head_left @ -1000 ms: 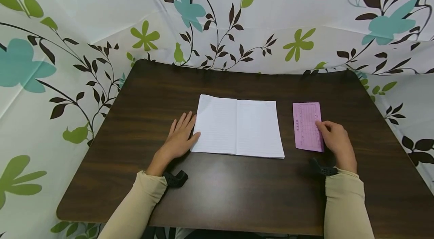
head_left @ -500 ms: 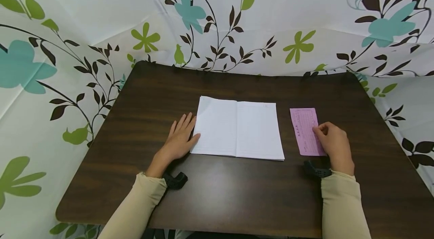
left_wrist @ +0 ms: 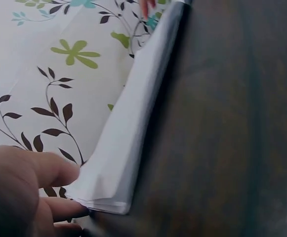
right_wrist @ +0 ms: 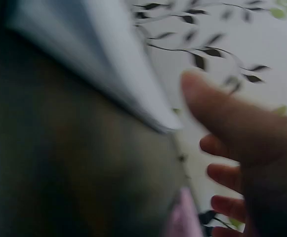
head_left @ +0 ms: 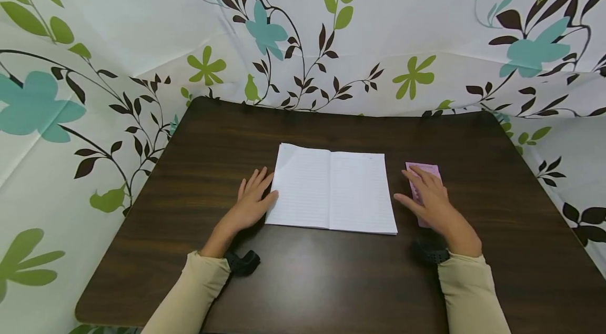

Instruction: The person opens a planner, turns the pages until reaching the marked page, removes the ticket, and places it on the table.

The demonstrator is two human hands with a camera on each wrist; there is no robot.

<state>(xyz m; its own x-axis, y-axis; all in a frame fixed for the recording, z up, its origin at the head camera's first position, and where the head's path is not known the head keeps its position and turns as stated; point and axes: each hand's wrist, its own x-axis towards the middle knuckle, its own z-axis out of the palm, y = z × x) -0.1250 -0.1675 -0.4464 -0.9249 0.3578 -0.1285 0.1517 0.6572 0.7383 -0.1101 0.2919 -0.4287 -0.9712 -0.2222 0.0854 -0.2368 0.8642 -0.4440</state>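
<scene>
An open notebook with white lined pages lies at the middle of the table. My left hand is at its left edge, fingers straight and the thumb right at the page border. In the left wrist view the thumb shows close beside the notebook's corner. My right hand is over a pink printed slip, fingers spread and relaxed, hiding much of it. The right wrist view has the thumb extended near the notebook's edge, with a bit of the pink slip below.
The dark wooden table reaches back to a white curtain printed with leaves and flowers. A black strap is on the left wrist and another black strap on the right.
My right hand has let go of the pink slip's right edge and moved left over it with the fingers spread. The slip has shifted slightly left and turned. My left hand stays by the notebook.
</scene>
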